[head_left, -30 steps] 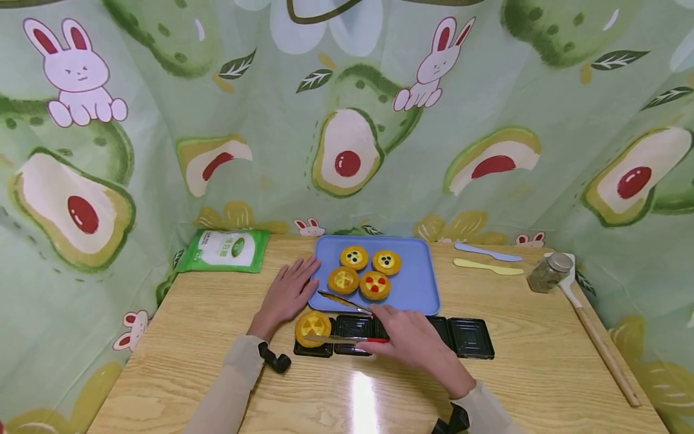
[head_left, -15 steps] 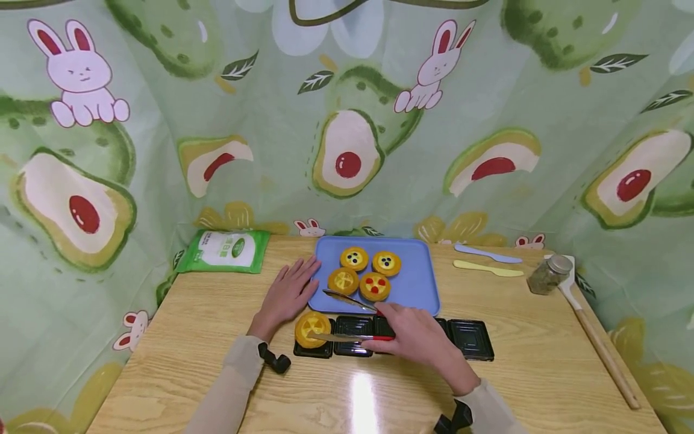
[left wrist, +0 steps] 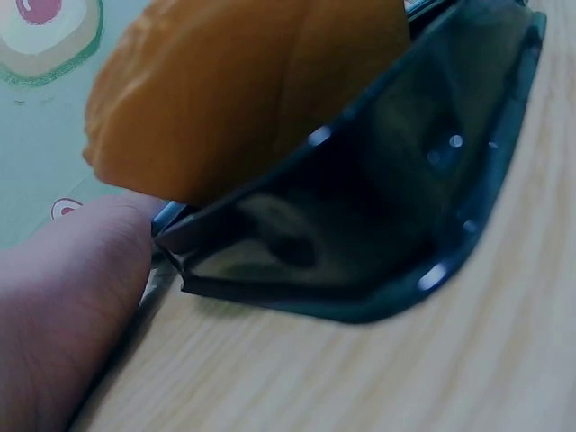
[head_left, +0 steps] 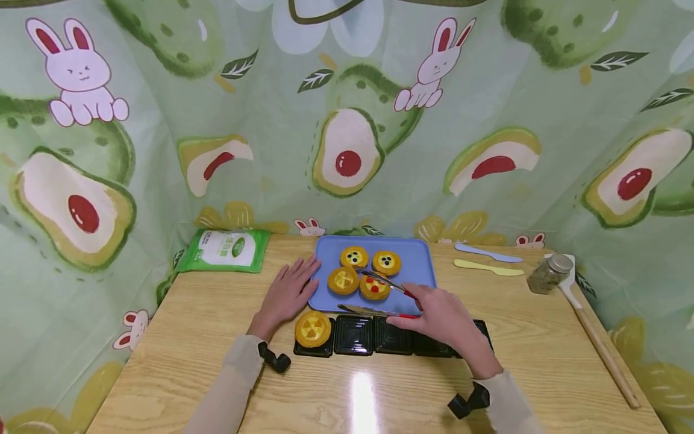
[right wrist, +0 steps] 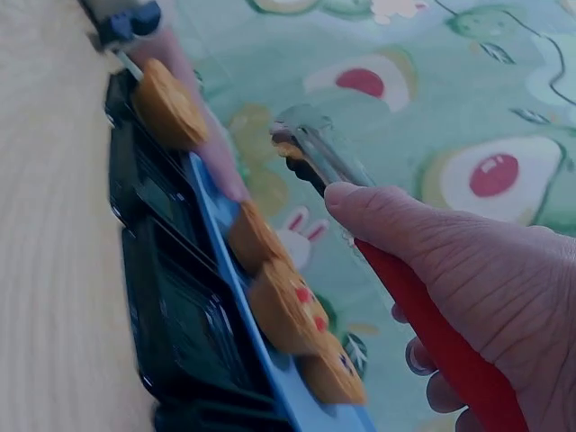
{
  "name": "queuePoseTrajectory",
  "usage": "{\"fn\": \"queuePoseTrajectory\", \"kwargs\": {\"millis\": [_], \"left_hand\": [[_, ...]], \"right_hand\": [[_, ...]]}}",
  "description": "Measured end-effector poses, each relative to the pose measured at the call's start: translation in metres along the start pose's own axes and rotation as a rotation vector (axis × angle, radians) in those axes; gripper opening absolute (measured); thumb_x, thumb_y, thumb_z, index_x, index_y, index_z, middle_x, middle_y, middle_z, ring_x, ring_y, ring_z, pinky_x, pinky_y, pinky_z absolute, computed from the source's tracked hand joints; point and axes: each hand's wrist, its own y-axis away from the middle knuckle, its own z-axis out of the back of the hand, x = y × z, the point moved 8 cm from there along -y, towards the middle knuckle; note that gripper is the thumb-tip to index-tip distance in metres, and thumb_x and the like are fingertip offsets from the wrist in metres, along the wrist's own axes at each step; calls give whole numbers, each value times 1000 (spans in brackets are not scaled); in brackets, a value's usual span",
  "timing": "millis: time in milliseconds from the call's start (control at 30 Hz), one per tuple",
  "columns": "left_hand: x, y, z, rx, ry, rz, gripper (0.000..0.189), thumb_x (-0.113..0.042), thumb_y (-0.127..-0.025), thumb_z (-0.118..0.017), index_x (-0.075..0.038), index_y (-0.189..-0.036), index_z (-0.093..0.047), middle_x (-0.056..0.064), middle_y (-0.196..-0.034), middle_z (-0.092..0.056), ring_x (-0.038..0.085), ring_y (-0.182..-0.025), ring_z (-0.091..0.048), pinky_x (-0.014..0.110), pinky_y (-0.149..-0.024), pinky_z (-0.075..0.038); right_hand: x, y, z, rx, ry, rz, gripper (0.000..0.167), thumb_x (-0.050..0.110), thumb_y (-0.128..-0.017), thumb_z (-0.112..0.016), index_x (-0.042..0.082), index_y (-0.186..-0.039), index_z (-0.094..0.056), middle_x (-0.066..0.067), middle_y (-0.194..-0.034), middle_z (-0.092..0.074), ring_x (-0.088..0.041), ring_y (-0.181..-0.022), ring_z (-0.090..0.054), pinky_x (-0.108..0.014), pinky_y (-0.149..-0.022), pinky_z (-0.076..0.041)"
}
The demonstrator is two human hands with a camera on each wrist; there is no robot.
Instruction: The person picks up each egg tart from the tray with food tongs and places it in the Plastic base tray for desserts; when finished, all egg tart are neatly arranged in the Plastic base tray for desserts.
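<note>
My left hand (head_left: 290,290) rests with straight fingers on the left edge of a blue tray (head_left: 417,256). My right hand (head_left: 441,316) grips red-handled metal tongs (right wrist: 432,333), spread apart with nothing between their tips. In the head view the upper arm of the tongs crosses over the tart with red fruit (head_left: 374,295); the lower arm lies over the tray's front edge. Two tarts with dark berries and one tart with yellow pieces (head_left: 343,282) also sit on the tray. Another yellow-topped tart (head_left: 312,329) sits in the leftmost black plastic container, near my left wrist.
A row of black containers (head_left: 353,336) runs along the tray's front; my right hand partly hides it. A green-and-white packet (head_left: 225,251) lies at the back left. To the right are two plastic knives (head_left: 488,267), a jar (head_left: 549,273) and a wooden-handled spatula (head_left: 607,355).
My right hand and the tongs have moved right and back, from over the tart in the container to over the red-fruit tart. The tongs have spread wider. The left hand has stayed put.
</note>
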Motion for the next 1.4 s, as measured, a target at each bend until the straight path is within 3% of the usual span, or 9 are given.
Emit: {"fn": "queuePoseTrajectory", "kwargs": {"millis": [167, 533, 933, 1400], "left_hand": [[0, -2, -1, 8, 3, 5, 59, -51, -112, -35, -30, -166, -30, -10, -172, -23, 25, -161, -18, 54, -129, -10], [2, -2, -2, 12, 1, 15, 59, -53, -112, -34, -32, -166, -29, -11, -172, -23, 23, -161, -17, 54, -129, -11], [0, -1, 0, 17, -1, 14, 58, -52, -112, -34, -31, -166, -30, -11, -172, -23, 23, -161, -17, 54, -129, -11], [-1, -1, 1, 7, 8, 6, 58, -50, -112, -38, -29, -166, -31, -9, -172, -25, 27, -160, -20, 57, -128, -12]], "right_hand": [[-20, 1, 7, -35, -8, -9, 54, 66, -81, -81, 18, -88, -59, 10, -63, -29, -5, -51, -27, -25, -49, -18], [-47, 2, 0, 15, -14, -96, 60, 73, -79, -77, 16, -96, -66, 8, -62, -33, -9, -53, -36, -25, -49, -23], [-58, 3, -11, 67, -15, -120, 61, 76, -79, -75, 18, -85, -57, 8, -64, -29, -10, -54, -35, -27, -50, -20], [-63, 4, -15, 91, -12, -129, 62, 78, -79, -74, 19, -85, -58, 7, -65, -29, -10, -54, -34, -27, -51, -20]]}}
